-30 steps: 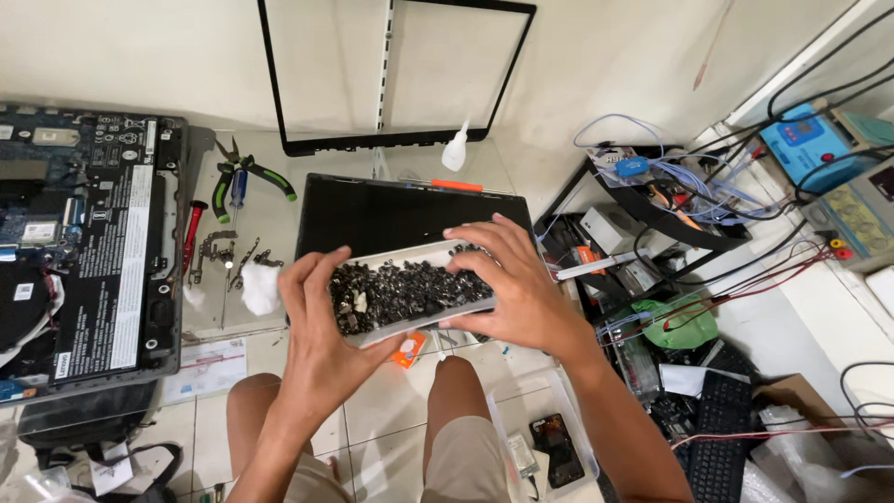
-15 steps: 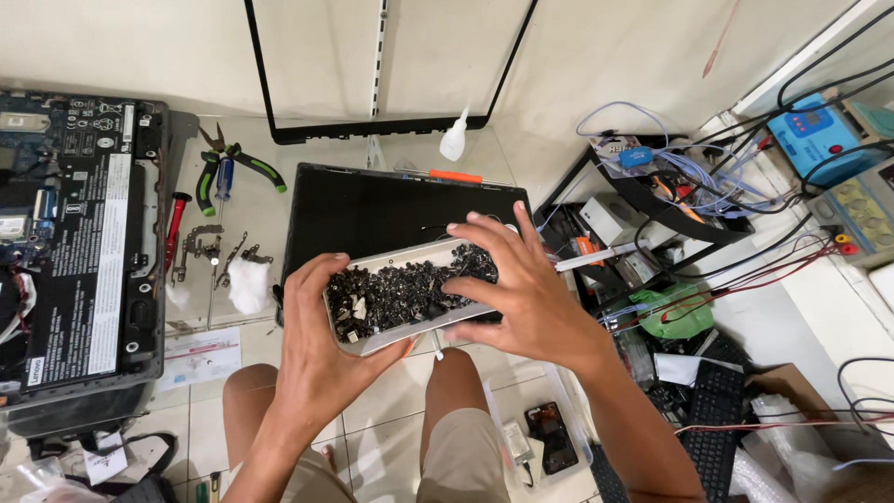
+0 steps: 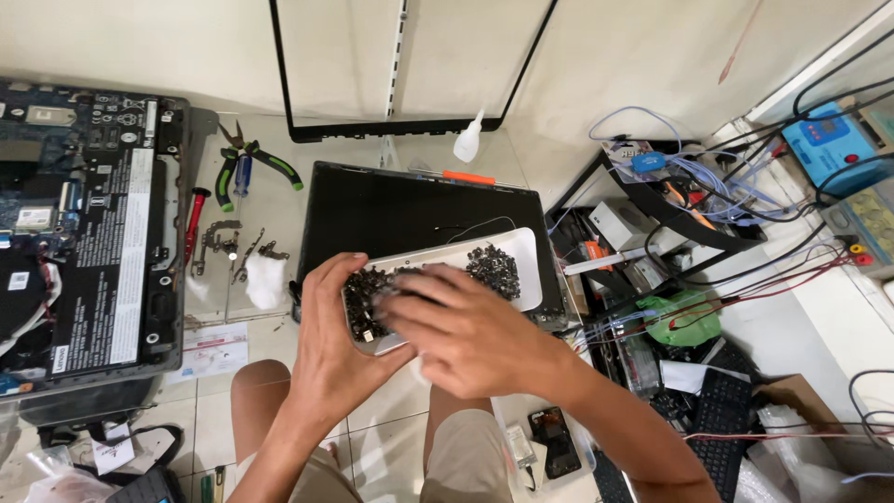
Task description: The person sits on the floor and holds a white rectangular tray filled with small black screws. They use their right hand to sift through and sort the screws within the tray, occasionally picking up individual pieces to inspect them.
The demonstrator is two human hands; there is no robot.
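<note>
You sit on a pale tiled floor (image 3: 279, 196) against a cream wall (image 3: 652, 56), knees bare, with a white tray (image 3: 521, 256) of small black parts (image 3: 489, 265) raised above your lap. Your left hand (image 3: 340, 345) grips the tray's near end, thumb up along its edge and fingers curled beneath. Your right hand (image 3: 461, 331) lies over the tray's middle, fingers spread loosely and blurred, down among the parts; whether it pinches any, you cannot tell.

Just behind the tray a dark laptop panel (image 3: 410, 210) lies flat on the tiles. A black screen frame (image 3: 400, 126) leans upright on the wall, a small white bottle (image 3: 467, 144) at its foot. To your left an opened laptop base (image 3: 88, 224) shows its circuit board, and between it and the panel lie green-handled pliers (image 3: 244, 163), a red screwdriver (image 3: 193, 224), metal hinges (image 3: 223, 242) and a white wad (image 3: 267, 279). On your right a low black rack (image 3: 666, 200) holds tangled wires, near a blue box (image 3: 824, 140), a green cloth (image 3: 689, 321) and a black keyboard (image 3: 717, 433).
</note>
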